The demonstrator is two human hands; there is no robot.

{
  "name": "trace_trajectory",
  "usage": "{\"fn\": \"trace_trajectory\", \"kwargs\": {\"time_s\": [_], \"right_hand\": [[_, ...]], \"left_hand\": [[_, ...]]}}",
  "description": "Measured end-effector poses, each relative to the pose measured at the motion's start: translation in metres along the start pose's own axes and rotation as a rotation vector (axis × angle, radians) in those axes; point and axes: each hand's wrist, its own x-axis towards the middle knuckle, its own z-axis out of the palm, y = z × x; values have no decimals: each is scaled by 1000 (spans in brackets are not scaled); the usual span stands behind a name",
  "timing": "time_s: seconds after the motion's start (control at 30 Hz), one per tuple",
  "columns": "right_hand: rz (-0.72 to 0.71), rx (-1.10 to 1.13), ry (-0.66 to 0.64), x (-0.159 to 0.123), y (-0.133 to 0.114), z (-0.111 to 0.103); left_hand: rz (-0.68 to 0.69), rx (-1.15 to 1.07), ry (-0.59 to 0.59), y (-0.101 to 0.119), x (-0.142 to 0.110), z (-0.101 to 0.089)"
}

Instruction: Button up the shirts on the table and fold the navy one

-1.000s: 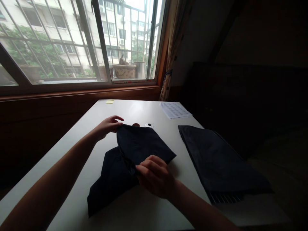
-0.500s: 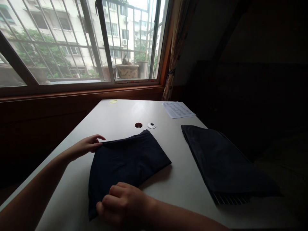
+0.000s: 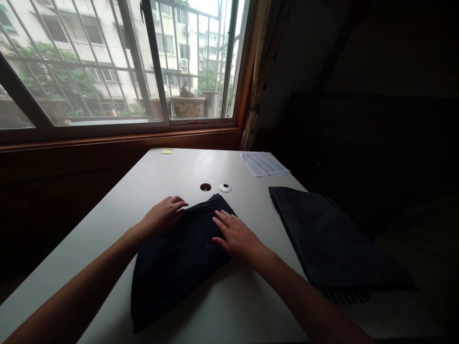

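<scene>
A folded dark navy garment (image 3: 179, 267) lies on the white table in front of me, its narrow end toward the window. At its upper left edge rests my left hand (image 3: 167, 215), with the fingers stretched out and the thumb a little apart from them. My right hand (image 3: 238, 236) lies flat on the garment's right side, palm down and fingers spread. Neither hand grips the cloth. Part of the right edge is hidden beneath my right hand and wrist.
A second dark folded garment (image 3: 333, 239), striped at its near edge, lies along the table's right side. Printed sheets (image 3: 264, 164) and a yellow note (image 3: 167, 151) are at the far edge. A cable hole (image 3: 205, 187) and its white cover (image 3: 225, 188) sit mid-table.
My right hand has moved from the garment's near left corner up to its right side and flattened out. My left hand has slid right along the upper edge.
</scene>
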Motion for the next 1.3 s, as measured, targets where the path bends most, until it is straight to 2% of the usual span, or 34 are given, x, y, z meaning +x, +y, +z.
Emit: {"fn": "trace_trajectory", "kwargs": {"time_s": [0.07, 0.13, 0.23, 0.37, 0.5, 0.83, 1.03, 1.2, 1.3], "right_hand": [[47, -25, -87, -8, 8, 12], [61, -23, -128, -15, 10, 20], [62, -6, -125, -23, 7, 26], [56, 12, -125, -24, 6, 26], [56, 26, -137, -22, 8, 24], [34, 37, -170, -24, 9, 24], [19, 64, -178, -24, 8, 23], [-67, 73, -111, -22, 10, 6], [-142, 104, -125, -24, 14, -4]], "left_hand": [[-18, -42, -39, 17, 21, 13], [-41, -71, -62, 24, 43, 23], [-82, -106, -88, 21, 70, 32], [-138, -178, -162, 14, 94, 33], [-162, -247, -244, 12, 106, 35], [-212, -298, -198, -2, 106, 45], [-129, -273, -149, 11, 127, 54], [-79, -246, -118, 24, 152, 65], [-104, -231, -113, 26, 160, 68]]}}
